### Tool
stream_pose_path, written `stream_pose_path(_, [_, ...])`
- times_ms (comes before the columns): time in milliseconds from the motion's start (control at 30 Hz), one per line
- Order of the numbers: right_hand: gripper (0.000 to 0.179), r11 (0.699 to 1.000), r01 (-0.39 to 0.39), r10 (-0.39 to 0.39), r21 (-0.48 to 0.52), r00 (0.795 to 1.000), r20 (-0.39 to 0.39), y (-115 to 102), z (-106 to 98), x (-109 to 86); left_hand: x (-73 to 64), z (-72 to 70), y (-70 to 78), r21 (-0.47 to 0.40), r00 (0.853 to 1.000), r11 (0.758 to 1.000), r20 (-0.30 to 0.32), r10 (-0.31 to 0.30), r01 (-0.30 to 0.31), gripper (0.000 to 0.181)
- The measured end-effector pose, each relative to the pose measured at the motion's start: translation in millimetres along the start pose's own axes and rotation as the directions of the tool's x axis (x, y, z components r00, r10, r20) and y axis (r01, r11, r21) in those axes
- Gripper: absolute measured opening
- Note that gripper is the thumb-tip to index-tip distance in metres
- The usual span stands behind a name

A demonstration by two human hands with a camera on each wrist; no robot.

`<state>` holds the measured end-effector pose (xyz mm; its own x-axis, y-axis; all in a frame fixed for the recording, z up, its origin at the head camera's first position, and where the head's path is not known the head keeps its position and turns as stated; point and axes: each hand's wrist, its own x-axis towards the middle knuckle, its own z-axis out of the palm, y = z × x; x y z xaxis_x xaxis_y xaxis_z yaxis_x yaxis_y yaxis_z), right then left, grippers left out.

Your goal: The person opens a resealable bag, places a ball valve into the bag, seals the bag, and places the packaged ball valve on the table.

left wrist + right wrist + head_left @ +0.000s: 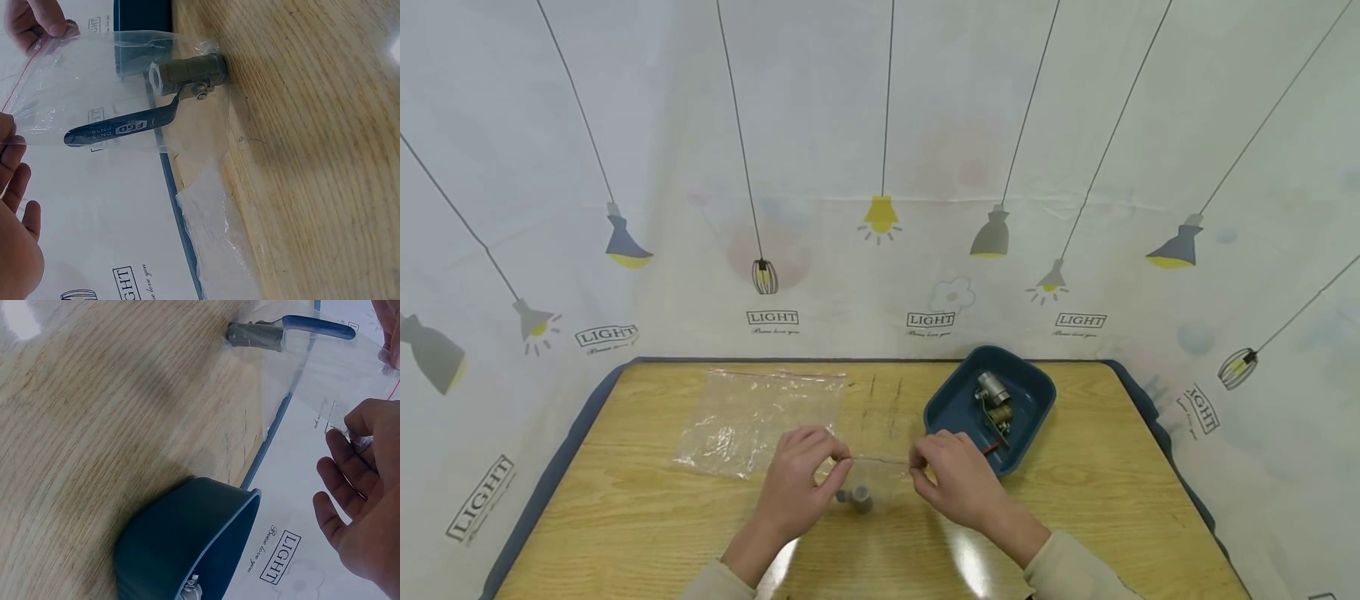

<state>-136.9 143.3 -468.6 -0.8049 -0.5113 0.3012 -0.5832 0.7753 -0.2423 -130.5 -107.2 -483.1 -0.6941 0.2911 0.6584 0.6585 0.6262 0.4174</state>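
A clear zip bag [891,492] with a red seal line hangs upright between both hands. Its top left corner is pinched by my left hand [801,479], thumb against forefinger. My right hand [958,479] pinches the top right corner the same way. Inside the bag stands a metal ball valve [187,74], its lower end at the wooden tabletop. The valve's dark blue lever [122,128], with white lettering, points up toward the opening. In the right wrist view the remaining right fingers [340,481] are loosely bent, clear of the bag.
Another clear bag [760,421] lies flat at the back left of the table [647,508]. A dark blue bin [943,408] stands at the back right, just beyond my right hand, with metal valves [994,390] inside. A printed curtain surrounds the table's back and sides.
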Motion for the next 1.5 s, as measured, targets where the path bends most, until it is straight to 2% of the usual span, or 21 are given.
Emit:
stream_pose_path(567, [0.012, 1.0, 0.018, -0.018, -0.025, 1.0, 0.003, 4, -1, -2.9, -0.6, -0.6, -0.7, -0.004, 1.0, 1.0, -0.003, -0.004, 0.004, 0.01])
stream_pose_path(900, [0.012, 0.998, 0.031, -0.033, -0.052, 0.999, -0.026, 4, 1, -2.7, 0.7, -4.5, 1.0, 0.014, 1.0, 1.0, 0.019, -0.018, 0.018, 0.01])
stream_pose_path(1067, [0.019, 0.999, 0.035, -0.033, 0.038, 0.998, -0.056, -9, -1, 7.1, 2.4, -3.4, 2.2, 0.007, 1.0, 1.0, 0.002, 0.011, -0.011, 0.011])
stream_pose_path(1233, [0.011, 0.98, 0.114, -0.097, 0.161, 0.989, -0.109, -31, -4, 22.3, 5.0, -3.1, 5.9, -0.009, 0.999, 0.999, -0.009, 0.047, -0.047, 0.011])
stream_pose_path(1333, [0.008, 0.977, 0.136, -0.117, 0.166, 0.986, -0.118, -41, -5, 27.0, 5.6, -3.6, 7.3, -0.011, 0.999, 0.999, -0.011, 0.053, -0.053, 0.009])
stream_pose_path(1500, [0.008, 0.983, 0.117, -0.104, 0.139, 0.99, -0.097, -46, -5, 29.0, 5.6, -4.9, 7.6, -0.008, 0.998, 0.998, 0.0, 0.056, -0.056, 0.007])
